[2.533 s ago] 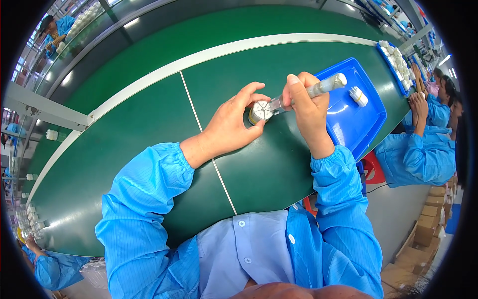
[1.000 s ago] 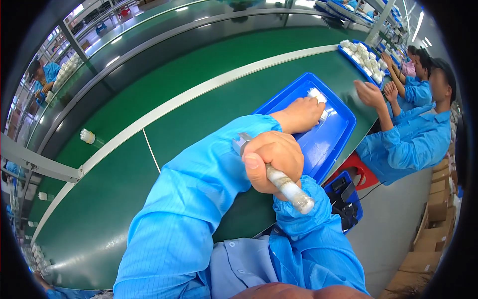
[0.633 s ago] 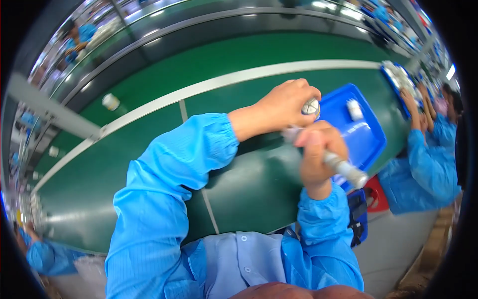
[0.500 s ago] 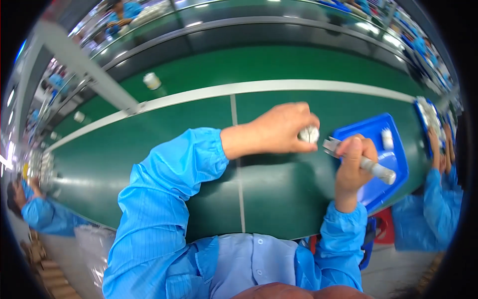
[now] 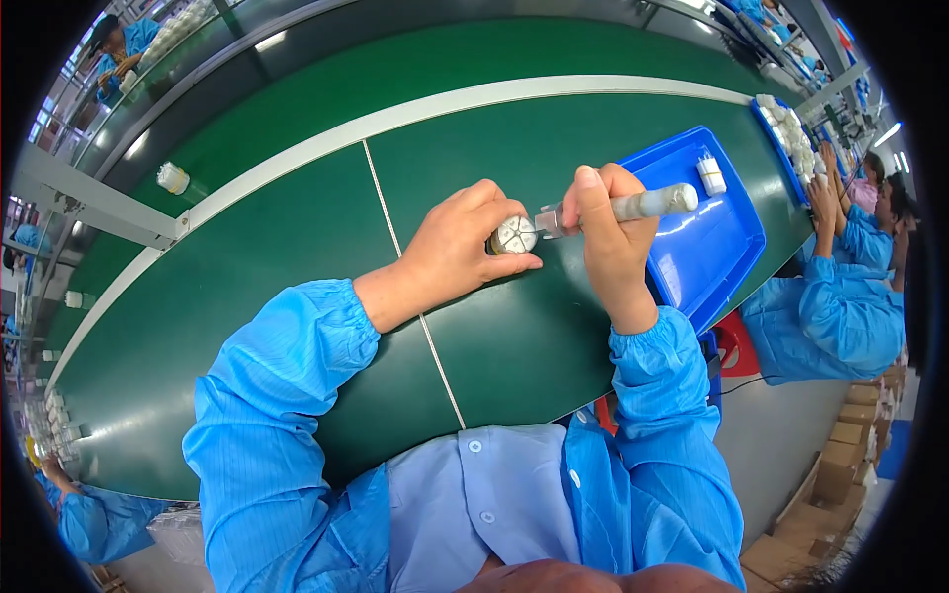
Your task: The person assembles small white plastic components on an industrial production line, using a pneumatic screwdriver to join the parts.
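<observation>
My left hand is closed around a short white cylindrical part, whose round, segmented end faces up. In my right hand is a hand tool with a thick greyish-white handle and a flat, pale metal-like end. That end points left and meets the rim of the cylindrical part, or lies very close to it. Its exact kind I cannot make out. Both hands are above the green table. Fingers hide much of the cylindrical part and the tool's middle.
A blue tray beside my right hand contains one white part. Beyond a pale rail, another white part stands on a green strip. A co-worker's hands are by a filled tray at right.
The tool's end has come left to the cylindrical part, closing the gap between them. The part's segmented end now faces up more fully. The whole view has shifted and turned.
</observation>
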Available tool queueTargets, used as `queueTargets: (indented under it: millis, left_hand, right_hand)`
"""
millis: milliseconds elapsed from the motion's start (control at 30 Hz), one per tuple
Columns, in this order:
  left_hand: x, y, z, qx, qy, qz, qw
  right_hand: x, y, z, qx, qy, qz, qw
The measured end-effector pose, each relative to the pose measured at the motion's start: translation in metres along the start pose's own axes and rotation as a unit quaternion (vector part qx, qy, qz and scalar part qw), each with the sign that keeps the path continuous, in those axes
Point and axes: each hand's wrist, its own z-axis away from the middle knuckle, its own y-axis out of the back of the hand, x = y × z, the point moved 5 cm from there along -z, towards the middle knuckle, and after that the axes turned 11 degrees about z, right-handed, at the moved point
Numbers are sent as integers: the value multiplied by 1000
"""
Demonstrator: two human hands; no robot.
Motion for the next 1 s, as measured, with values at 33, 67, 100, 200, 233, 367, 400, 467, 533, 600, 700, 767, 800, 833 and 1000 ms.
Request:
queueTargets:
  millis: [33,67,100,200,233,367,400,467,533,600,700,767,800,833,1000]
  left_hand:
    - [0,-1,0,-5,14,-3,1000]
    - [-1,-1,0,-10,29,-7,999]
    - [0,-2,0,-11,30,-7,999]
    - [2,-3,0,-2,31,-33,999]
    - [2,-4,0,3,33,-43,998]
    - [1,-6,-2,17,26,-75,997]
    - [1,-6,-2,17,27,-75,997]
    - [1,-6,-2,18,39,-83,996]
    - [0,-5,-2,14,41,-78,996]
    - [2,-5,-2,11,42,-73,996]
    - [6,-3,-1,32,39,-64,997]
    - [6,-2,-1,52,20,-50,997]
    - [7,-2,0,52,20,-49,997]
    - [7,-3,0,45,28,-40,998]
    - [7,-5,0,25,28,-22,999]
  right_hand:
    - [0,-1,0,0,-6,-3,1000]
    - [1,0,1,2,-9,-4,1000]
    - [2,0,0,-6,-16,-10,1000]
    - [1,0,2,-16,-31,-13,999]
    - [2,0,2,-16,-36,-7,999]
    - [4,2,0,-13,-40,22,999]
    - [5,0,0,-17,-40,22,999]
    - [5,-2,1,-23,-40,21,999]
    - [5,-3,1,-19,-32,40,998]
    - [4,-6,2,-22,-44,39,998]
    - [8,-3,5,-20,-50,23,998]
    - [7,0,3,-15,-42,7,999]
    - [6,3,2,-4,-45,-10,999]
    - [5,5,1,8,-47,-27,998]
    - [6,2,-1,-2,-22,12,1000]
